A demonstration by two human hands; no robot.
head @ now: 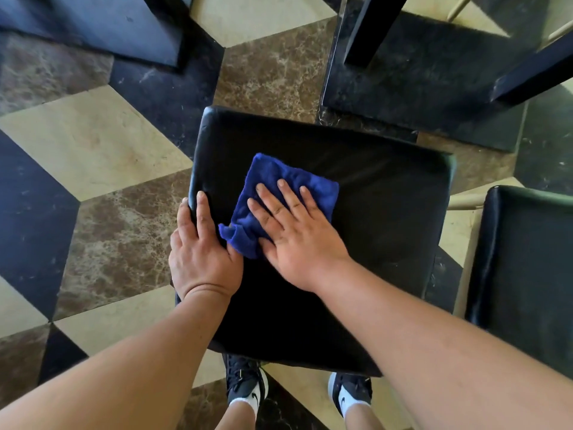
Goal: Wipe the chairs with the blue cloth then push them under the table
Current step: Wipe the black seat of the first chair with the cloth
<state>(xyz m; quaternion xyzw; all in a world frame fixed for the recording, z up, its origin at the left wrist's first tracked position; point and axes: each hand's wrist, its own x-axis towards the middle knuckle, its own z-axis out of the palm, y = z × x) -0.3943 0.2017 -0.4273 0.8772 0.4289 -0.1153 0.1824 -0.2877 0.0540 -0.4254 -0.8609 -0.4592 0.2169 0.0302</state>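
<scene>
Flat, right hand [297,240] presses blue cloth [279,197] on chair seat [387,218].

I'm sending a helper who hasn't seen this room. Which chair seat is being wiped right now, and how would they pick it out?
Start from the patterned marble floor and find the black chair seat in the middle. The left hand grips its left edge, and the right hand lies flat on it. Unlike the second seat at the right, it carries the blue cloth.
</scene>
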